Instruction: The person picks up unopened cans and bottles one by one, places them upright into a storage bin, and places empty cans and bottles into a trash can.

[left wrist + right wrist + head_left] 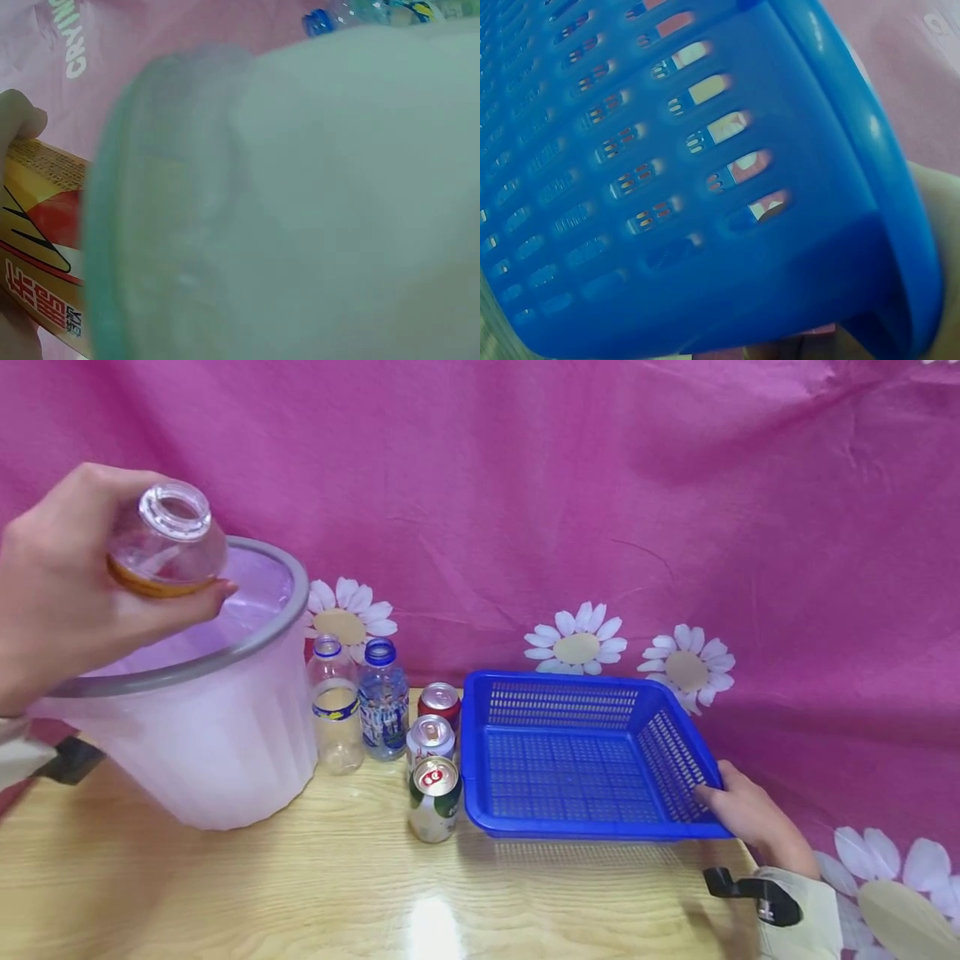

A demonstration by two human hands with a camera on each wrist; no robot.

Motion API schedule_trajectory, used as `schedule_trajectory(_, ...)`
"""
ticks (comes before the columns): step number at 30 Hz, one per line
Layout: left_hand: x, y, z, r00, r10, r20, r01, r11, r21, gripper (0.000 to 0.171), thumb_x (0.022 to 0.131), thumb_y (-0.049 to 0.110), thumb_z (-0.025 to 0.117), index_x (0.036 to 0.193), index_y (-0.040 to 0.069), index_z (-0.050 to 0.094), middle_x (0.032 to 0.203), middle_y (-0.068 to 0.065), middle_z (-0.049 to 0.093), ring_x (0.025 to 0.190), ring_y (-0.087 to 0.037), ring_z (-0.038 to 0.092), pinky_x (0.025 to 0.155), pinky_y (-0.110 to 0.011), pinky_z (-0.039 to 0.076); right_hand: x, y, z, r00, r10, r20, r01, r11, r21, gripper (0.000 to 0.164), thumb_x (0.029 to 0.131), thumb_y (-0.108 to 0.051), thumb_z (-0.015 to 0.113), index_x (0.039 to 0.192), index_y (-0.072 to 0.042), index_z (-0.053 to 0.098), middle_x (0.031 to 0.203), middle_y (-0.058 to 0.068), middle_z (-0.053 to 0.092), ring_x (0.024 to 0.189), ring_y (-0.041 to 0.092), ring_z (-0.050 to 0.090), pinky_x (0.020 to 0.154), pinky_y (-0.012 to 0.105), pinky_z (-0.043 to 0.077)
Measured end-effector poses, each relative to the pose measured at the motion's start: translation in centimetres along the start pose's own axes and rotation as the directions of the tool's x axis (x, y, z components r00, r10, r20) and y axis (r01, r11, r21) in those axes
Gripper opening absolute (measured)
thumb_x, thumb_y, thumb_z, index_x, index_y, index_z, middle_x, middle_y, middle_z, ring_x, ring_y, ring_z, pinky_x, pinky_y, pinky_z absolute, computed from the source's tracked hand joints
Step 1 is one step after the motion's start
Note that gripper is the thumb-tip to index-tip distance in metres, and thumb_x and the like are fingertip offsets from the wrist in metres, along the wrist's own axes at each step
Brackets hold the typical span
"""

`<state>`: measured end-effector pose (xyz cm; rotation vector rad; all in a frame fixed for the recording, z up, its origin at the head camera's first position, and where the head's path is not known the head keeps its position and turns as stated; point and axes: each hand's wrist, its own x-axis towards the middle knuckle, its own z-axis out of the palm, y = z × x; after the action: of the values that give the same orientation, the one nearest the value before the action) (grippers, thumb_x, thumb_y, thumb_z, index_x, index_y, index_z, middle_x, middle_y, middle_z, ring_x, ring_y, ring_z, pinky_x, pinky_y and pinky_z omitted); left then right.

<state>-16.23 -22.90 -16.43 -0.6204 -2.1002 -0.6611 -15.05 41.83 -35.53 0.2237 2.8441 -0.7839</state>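
Note:
My left hand (82, 577) grips a clear plastic bottle (171, 547) with an orange label, over the near left rim of a white bucket (225, 735). The bottle's uncapped mouth faces the head camera. In the left wrist view, the bottle's label (45, 247) shows gold, red and white, and the bucket's pale side fills most of the picture. On the right, my right hand (757, 818) pinches the right rim of a blue slotted basket (570, 777), thumb inside. The basket has nothing in it. Up close in the right wrist view is its slotted wall (780, 247).
Beside the bucket stand two uncapped bottles, one clear (337, 718) and one blue-labelled (385, 706). Three drink cans line the basket's left side: a red one (442, 700), a white one (431, 739) and a green one (435, 806). Behind hangs a pink flowered cloth (480, 510).

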Motion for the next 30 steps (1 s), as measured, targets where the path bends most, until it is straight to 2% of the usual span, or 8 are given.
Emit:
schedule_trajectory(1, -0.1, -0.1, 0.0, 1.000, -0.017, -0.004, 0.017, 1.000, -0.009, 0.082, 0.050, -0.006, 0.088, 0.125, -0.001, 0.056, 0.111, 0.039, 0.045, 0.100, 0.023, 0.047, 0.096, 0.001, 0.037, 0.1, 0.0, 0.0, 1.000, -0.002, -0.001, 0.002, 1.000, 0.001, 0.052, 0.099, -0.029, 0.046, 0.136, 0.005, 0.035, 0.121, 0.028, 0.059, 0.101, 0.033, 0.061, 0.084, 0.043, 0.046)
schedule_trajectory(6, -0.4, -0.9, 0.2, 0.997, -0.080, 0.008, 0.080, 0.997, 0.008, 0.082, 0.052, -0.003, 0.089, 0.127, 0.004, 0.056, 0.110, 0.041, 0.043, 0.100, 0.023, 0.045, 0.096, 0.002, 0.036, 0.2, -0.1, 0.1, 0.999, -0.032, -0.023, 0.031, 0.999, -0.018, 0.048, 0.098, -0.027, 0.047, 0.133, 0.005, 0.039, 0.117, 0.026, 0.062, 0.100, 0.031, 0.062, 0.080, 0.035, 0.044)
schedule_trajectory(8, -0.5, -1.2, 0.2, 0.995, -0.099, 0.018, 0.098, 0.995, 0.021, 0.083, 0.054, -0.001, 0.090, 0.129, 0.011, 0.057, 0.111, 0.040, 0.042, 0.101, 0.023, 0.044, 0.096, 0.002, 0.035, 0.2, 0.0, 0.2, 0.999, -0.041, -0.027, 0.040, 0.999, -0.028, 0.048, 0.098, -0.027, 0.047, 0.132, 0.005, 0.039, 0.117, 0.027, 0.062, 0.100, 0.032, 0.062, 0.080, 0.035, 0.044)
schedule_trajectory(11, -0.7, -1.6, 0.2, 0.993, -0.111, 0.031, 0.110, 0.993, 0.033, 0.083, 0.055, 0.001, 0.090, 0.130, 0.014, 0.056, 0.111, 0.039, 0.041, 0.102, 0.024, 0.043, 0.096, 0.003, 0.035, 0.2, 0.0, 0.2, 0.999, -0.041, -0.026, 0.040, 0.999, -0.028, 0.048, 0.098, -0.027, 0.046, 0.133, 0.006, 0.038, 0.117, 0.028, 0.062, 0.099, 0.032, 0.062, 0.081, 0.038, 0.046)
schedule_trajectory(17, -0.9, -2.4, 0.6, 0.993, -0.107, 0.040, 0.105, 0.994, 0.037, 0.082, 0.054, 0.001, 0.089, 0.129, 0.006, 0.055, 0.109, 0.041, 0.039, 0.103, 0.024, 0.040, 0.097, 0.003, 0.033, 0.2, 0.1, 0.3, 1.000, -0.020, -0.017, 0.020, 1.000, -0.014, 0.049, 0.098, -0.027, 0.047, 0.134, 0.005, 0.037, 0.118, 0.027, 0.061, 0.099, 0.032, 0.062, 0.081, 0.039, 0.045)
schedule_trajectory(21, -1.1, -3.0, 0.9, 0.994, -0.096, 0.051, 0.093, 0.994, 0.064, 0.080, 0.055, 0.004, 0.089, 0.128, 0.004, 0.055, 0.110, 0.012, 0.060, 0.102, 0.027, 0.035, 0.094, 0.005, 0.029, 0.2, 0.1, 0.3, 1.000, -0.016, -0.017, 0.016, 1.000, -0.005, 0.047, 0.098, -0.026, 0.047, 0.133, 0.004, 0.038, 0.117, 0.027, 0.062, 0.099, 0.031, 0.062, 0.079, 0.035, 0.044)
schedule_trajectory(24, -1.3, -3.5, 1.1, 0.995, -0.078, 0.070, 0.072, 0.994, 0.085, 0.079, 0.055, 0.005, 0.088, 0.127, 0.002, 0.055, 0.111, -0.017, 0.061, 0.101, 0.027, 0.032, 0.092, 0.006, 0.027, 0.3, 0.1, 0.3, 1.000, -0.019, -0.019, 0.019, 1.000, -0.004, 0.047, 0.098, -0.026, 0.047, 0.132, 0.004, 0.038, 0.116, 0.026, 0.062, 0.098, 0.031, 0.062, 0.078, 0.033, 0.042)
schedule_trajectory(30, -1.3, -4.0, 1.4, 0.993, -0.081, 0.086, 0.073, 0.993, 0.092, 0.076, 0.056, 0.006, 0.087, 0.125, 0.001, 0.057, 0.110, -0.020, 0.061, 0.100, 0.026, 0.033, 0.091, 0.006, 0.025, 0.3, 0.2, 0.4, 1.000, -0.020, -0.022, 0.020, 1.000, -0.020, 0.047, 0.097, -0.026, 0.048, 0.132, 0.004, 0.038, 0.115, 0.026, 0.063, 0.099, 0.032, 0.062, 0.079, 0.036, 0.044)
